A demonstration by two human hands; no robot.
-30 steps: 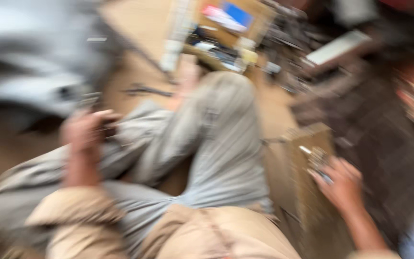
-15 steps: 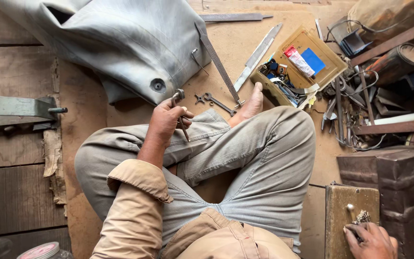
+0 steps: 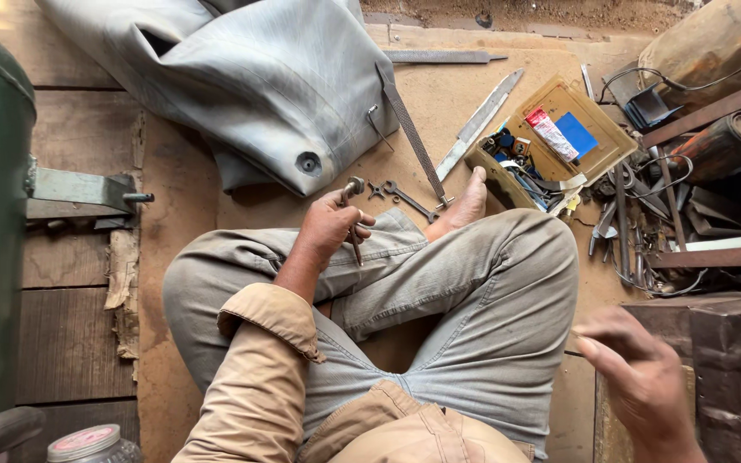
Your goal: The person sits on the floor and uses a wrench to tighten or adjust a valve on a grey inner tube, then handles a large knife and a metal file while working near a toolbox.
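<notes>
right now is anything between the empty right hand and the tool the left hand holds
Yes. The raised right knee and crossed legs lie between the right hand and the metal tool in the left hand.

Left hand (image 3: 329, 225) rests fisted on the crossed legs; right hand (image 3: 641, 381) hovers, fingers loosely curled.

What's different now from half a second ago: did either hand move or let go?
The right hand has lifted off the wooden block, fingers loose and, as far as can be seen, empty. The left hand keeps its grip on the slim metal tool over the knee. Nothing on the floor moved.
</notes>
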